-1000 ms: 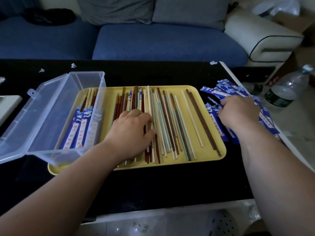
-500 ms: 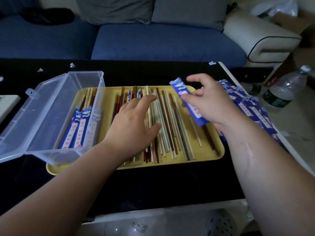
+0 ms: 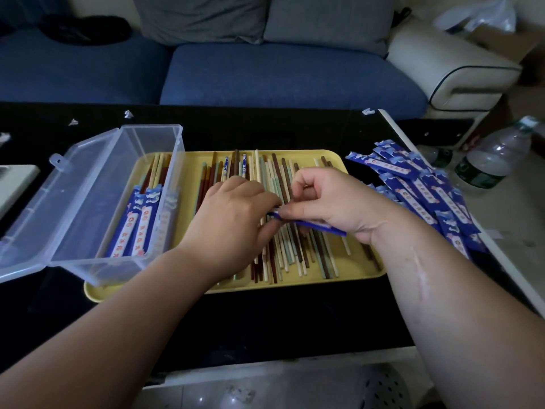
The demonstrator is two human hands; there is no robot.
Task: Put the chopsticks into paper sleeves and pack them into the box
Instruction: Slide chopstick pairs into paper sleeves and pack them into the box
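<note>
Right hand (image 3: 333,202) pinches sleeve (image 3: 330,229); left hand (image 3: 233,214), grip hidden, meets its end. Advise: open mouth fully before inserting chopsticks (image 3: 295,255) beneath.

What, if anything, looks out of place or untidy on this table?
Small torn white scraps lie scattered along the far side of the black table, like litter. The clear box sits on the left part of the yellow tray, perhaps resting unevenly. The sleeve pile sprawls at the table's right edge.
</note>
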